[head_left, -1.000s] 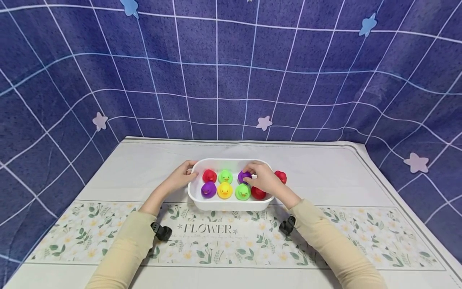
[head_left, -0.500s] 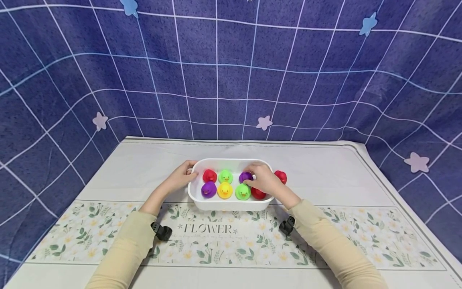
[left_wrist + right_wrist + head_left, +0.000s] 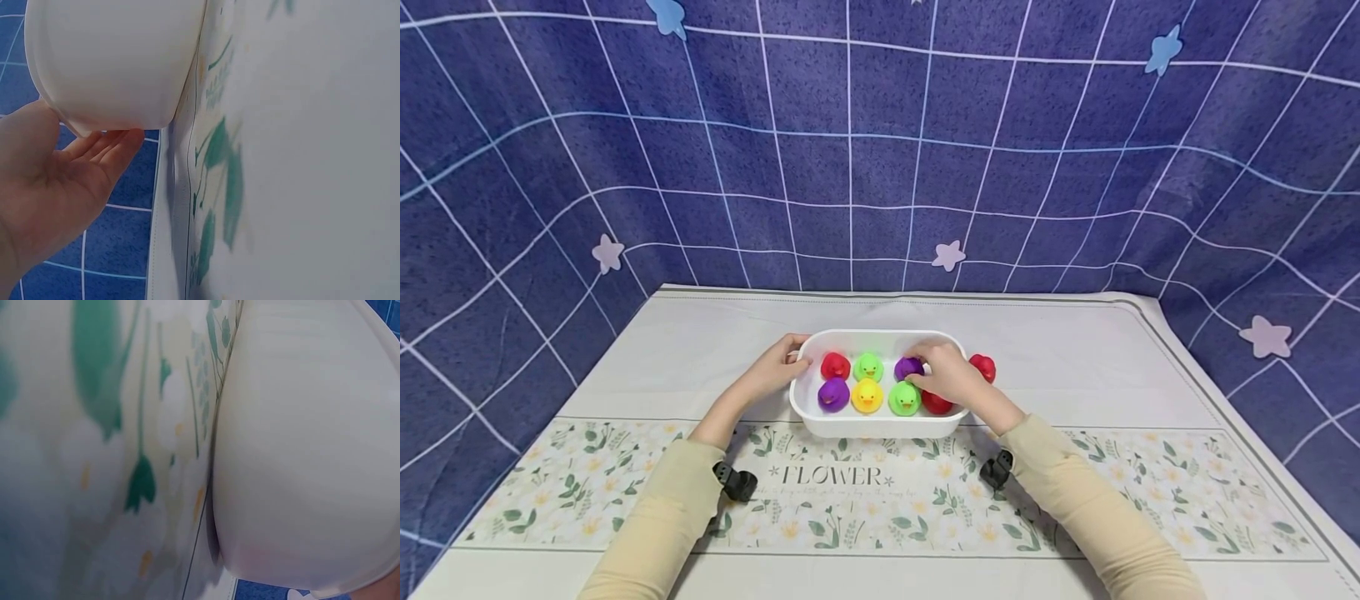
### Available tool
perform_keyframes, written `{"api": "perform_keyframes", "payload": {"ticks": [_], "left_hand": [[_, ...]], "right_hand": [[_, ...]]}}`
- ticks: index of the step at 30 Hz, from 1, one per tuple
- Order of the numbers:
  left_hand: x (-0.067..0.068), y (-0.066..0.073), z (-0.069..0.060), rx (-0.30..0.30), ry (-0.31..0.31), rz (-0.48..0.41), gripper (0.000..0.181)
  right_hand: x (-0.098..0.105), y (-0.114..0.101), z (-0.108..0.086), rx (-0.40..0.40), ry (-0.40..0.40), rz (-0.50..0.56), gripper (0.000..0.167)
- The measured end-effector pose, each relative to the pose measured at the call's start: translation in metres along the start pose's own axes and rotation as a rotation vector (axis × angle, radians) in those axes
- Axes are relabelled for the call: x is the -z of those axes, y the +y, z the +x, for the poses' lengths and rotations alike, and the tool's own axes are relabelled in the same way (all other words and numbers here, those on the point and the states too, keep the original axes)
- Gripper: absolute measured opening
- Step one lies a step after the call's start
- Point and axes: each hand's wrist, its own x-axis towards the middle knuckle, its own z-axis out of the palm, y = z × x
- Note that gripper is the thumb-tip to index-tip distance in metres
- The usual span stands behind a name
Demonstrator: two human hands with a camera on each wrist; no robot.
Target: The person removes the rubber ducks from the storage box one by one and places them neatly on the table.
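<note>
A white oval plastic tub (image 3: pixel 880 428) holds several rubber ducks in two rows. My left hand (image 3: pixel 772 367) holds its left end, thumb over the rim and fingers outside; the left wrist view also shows this hand (image 3: pixel 69 169) against the tub's wall (image 3: pixel 119 69). Inside, at the back right, my right hand (image 3: pixel 951 372) pinches a purple duck (image 3: pixel 908 369), partly covered by the fingers. Just in front are a green duck (image 3: pixel 905 399) and a red duck (image 3: pixel 936 402), the latter partly under the hand. In the right wrist view the tub's wall (image 3: pixel 306 450) hides most of that hand.
More ducks fill the tub's left half: red (image 3: pixel 835 367), green (image 3: pixel 868 367), purple (image 3: pixel 833 395) and yellow (image 3: pixel 867 396). Outside its right end, another red duck (image 3: pixel 982 367) sits on the floral tablecloth (image 3: pixel 850 521). A blue checked curtain (image 3: pixel 880 167) hangs behind the table.
My right thumb and the purple duck shift very slightly inside the tub. My left hand and the tub stay in place.
</note>
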Motion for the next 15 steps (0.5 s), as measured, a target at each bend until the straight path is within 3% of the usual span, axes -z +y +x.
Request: {"api": "perform_keyframes", "payload": {"ticks": [9, 15], "left_hand": [[0.0007, -0.0016, 0.0005, 0.006, -0.006, -0.016, 0.046], [0.0009, -0.004, 0.0019, 0.003, 0.004, -0.014, 0.045]], "right_hand": [[0.0012, 0.0008, -0.0016, -0.016, 0.058, 0.07, 0.029], [0.0064, 0.0034, -0.0024, 0.027, 0.096, 0.129, 0.036]]}}
